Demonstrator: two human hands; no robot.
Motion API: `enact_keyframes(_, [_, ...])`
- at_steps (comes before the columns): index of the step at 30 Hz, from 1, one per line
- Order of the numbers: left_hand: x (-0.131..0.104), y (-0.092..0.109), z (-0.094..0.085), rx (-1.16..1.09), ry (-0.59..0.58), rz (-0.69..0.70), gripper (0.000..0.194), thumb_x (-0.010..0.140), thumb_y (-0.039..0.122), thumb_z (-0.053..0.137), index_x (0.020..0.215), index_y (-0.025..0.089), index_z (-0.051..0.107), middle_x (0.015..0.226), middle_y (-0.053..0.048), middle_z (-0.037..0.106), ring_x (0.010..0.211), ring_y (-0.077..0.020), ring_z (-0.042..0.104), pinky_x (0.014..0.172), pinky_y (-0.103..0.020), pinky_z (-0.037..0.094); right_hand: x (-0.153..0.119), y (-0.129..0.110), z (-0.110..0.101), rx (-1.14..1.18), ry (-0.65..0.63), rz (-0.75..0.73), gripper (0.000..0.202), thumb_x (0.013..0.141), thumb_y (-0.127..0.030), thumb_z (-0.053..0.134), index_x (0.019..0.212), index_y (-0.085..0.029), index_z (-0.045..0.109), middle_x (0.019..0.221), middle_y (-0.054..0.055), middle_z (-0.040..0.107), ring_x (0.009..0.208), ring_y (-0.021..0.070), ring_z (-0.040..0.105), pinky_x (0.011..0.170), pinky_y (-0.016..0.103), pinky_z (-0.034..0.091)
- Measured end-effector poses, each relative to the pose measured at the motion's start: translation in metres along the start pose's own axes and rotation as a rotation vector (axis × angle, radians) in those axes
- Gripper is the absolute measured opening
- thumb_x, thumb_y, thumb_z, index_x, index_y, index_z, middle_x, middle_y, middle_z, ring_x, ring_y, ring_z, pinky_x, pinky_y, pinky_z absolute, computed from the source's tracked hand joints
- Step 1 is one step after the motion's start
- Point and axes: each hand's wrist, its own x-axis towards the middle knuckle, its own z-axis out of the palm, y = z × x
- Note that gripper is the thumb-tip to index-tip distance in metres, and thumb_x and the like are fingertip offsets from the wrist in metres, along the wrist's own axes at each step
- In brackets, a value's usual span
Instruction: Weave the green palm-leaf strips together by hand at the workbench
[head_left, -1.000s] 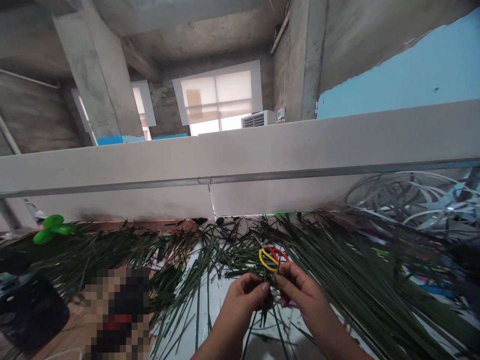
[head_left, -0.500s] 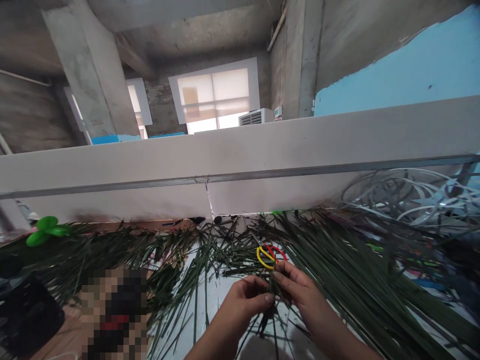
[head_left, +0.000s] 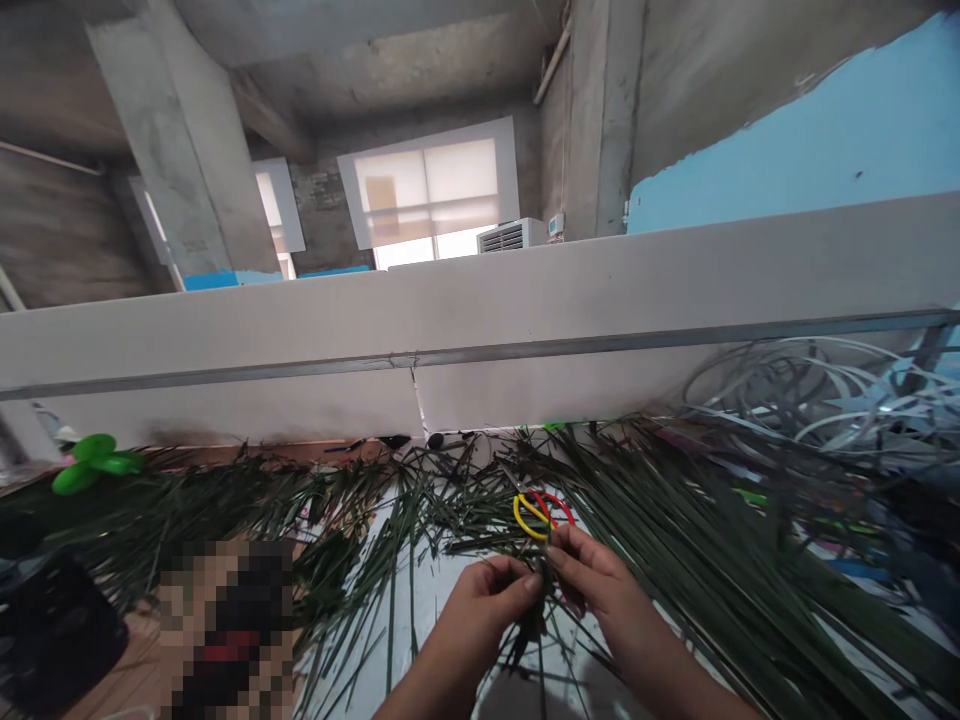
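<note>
Between my two hands is a small bundle of dark green leaf strips (head_left: 531,632), with thin ends hanging down and fanning out below. My left hand (head_left: 495,600) pinches it from the left, thumb bent over its upper part. From the right, my right hand (head_left: 589,572) grips the same piece with thumb and fingertips. The exact shape of the bundle is partly hidden by my fingers. Just beyond the fingertips lie scissors (head_left: 534,512) with one yellow and one red handle, blades pointing away from me.
Long green leaves (head_left: 697,560) spread over the right side, and cut strips (head_left: 394,560) lie on the white tabletop (head_left: 431,620). Coiled pale strips (head_left: 810,395) sit at the far right. A green balloon-like object (head_left: 94,462) is at left. A white partition (head_left: 480,300) stands behind.
My left thumb has shifted slightly up along the leaf bundle, and its hanging ends have swung a little. The scissors have stayed in place.
</note>
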Motion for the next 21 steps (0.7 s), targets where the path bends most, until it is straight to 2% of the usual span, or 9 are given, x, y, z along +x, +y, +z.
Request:
enact_keyframes(8, [-0.001,-0.004,0.002,-0.033,-0.013,0.011,0.044,0.059,0.052,0.084,0.064,0.015,0.062,0.056,0.001,0.055,0.054,-0.0123,0.048,0.058,-0.027,0.035,-0.003,0.002,0.003,0.085,-0.008,0.055,0.030,0.074,-0.044,0.076,0.079,-0.021,0.058,0.067,-0.006,0.053,0.058,0.0115,0.044,0.055,0.023,0.033])
enact_keyframes(12, [0.005,-0.009,-0.002,-0.040,0.060,0.024,0.046,0.059,0.056,0.082,0.066,0.016,0.062,0.056,0.001,0.055,0.052,-0.0134,0.048,0.057,-0.028,0.036,0.001,0.000,0.002,0.035,0.006,0.066,0.038,0.072,-0.053,0.075,0.085,-0.020,0.063,0.068,-0.004,0.056,0.052,0.0094,0.041,0.049,0.022,0.030])
enact_keyframes(15, [0.008,-0.009,-0.006,-0.043,0.147,0.066,0.047,0.058,0.059,0.082,0.065,0.017,0.061,0.057,0.002,0.054,0.055,-0.0131,0.047,0.058,-0.027,0.037,0.003,-0.002,-0.001,-0.012,-0.007,0.082,0.040,0.073,-0.058,0.071,0.085,-0.020,0.064,0.068,-0.004,0.057,0.048,0.0087,0.040,0.048,0.022,0.032])
enact_keyframes(18, [0.010,-0.009,-0.009,-0.034,0.191,0.082,0.049,0.058,0.061,0.081,0.064,0.017,0.058,0.057,0.002,0.053,0.055,-0.0128,0.046,0.058,-0.027,0.036,0.004,-0.001,-0.003,-0.096,-0.046,0.045,0.039,0.069,-0.057,0.075,0.075,-0.020,0.061,0.064,-0.004,0.054,0.050,0.0101,0.043,0.046,0.022,0.035])
enact_keyframes(21, [0.009,-0.009,-0.009,-0.021,0.184,0.084,0.049,0.059,0.061,0.080,0.064,0.017,0.058,0.057,0.002,0.054,0.056,-0.0139,0.048,0.058,-0.027,0.036,0.004,0.003,-0.003,-0.152,-0.082,-0.001,0.039,0.067,-0.053,0.078,0.071,-0.018,0.061,0.060,-0.004,0.051,0.053,0.0108,0.044,0.045,0.021,0.036])
